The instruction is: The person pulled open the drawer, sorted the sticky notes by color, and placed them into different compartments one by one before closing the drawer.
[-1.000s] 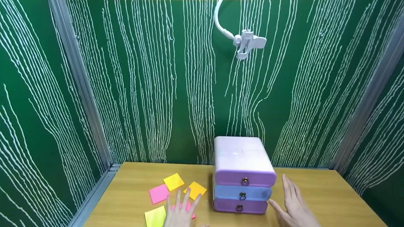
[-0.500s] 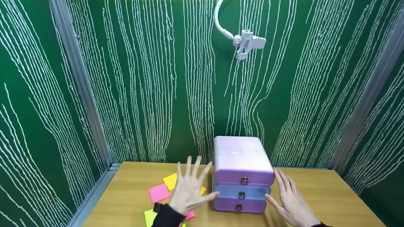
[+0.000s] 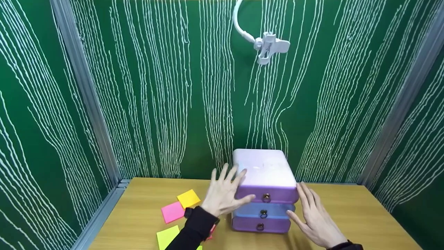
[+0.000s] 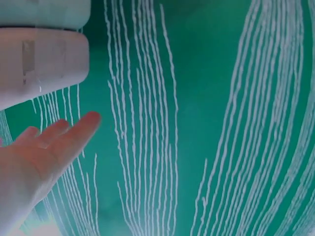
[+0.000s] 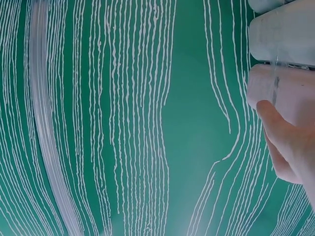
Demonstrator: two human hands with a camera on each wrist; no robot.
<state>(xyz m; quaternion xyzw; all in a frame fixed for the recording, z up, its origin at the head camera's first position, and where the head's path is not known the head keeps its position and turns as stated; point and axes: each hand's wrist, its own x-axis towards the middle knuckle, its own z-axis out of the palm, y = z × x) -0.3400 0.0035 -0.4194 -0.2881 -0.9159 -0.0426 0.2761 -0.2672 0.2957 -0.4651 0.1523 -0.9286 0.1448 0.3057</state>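
A three-tier drawer box stands on the table, with a pale lilac top and purple, blue and purple drawer fronts, each with a small ring pull. All three drawers look closed. My left hand, fingers spread, overlaps the box's upper left side and holds nothing. In the left wrist view its fingers extend just below a pale tier. On the other side, my right hand has straight fingers, with fingertips right at the top drawer's right corner and thumb near the blue drawer. The right wrist view shows the thumb against the side of a tier.
Left of the box lie sticky note pads: orange-yellow, pink and lime; another pink one is partly hidden by the left forearm. A white clip on a bent arm hangs above. Green striped walls surround the wooden table.
My left hand has risen from over the sticky notes and moved right to the box's left side. The right hand has come slightly left, up against the box's right side.
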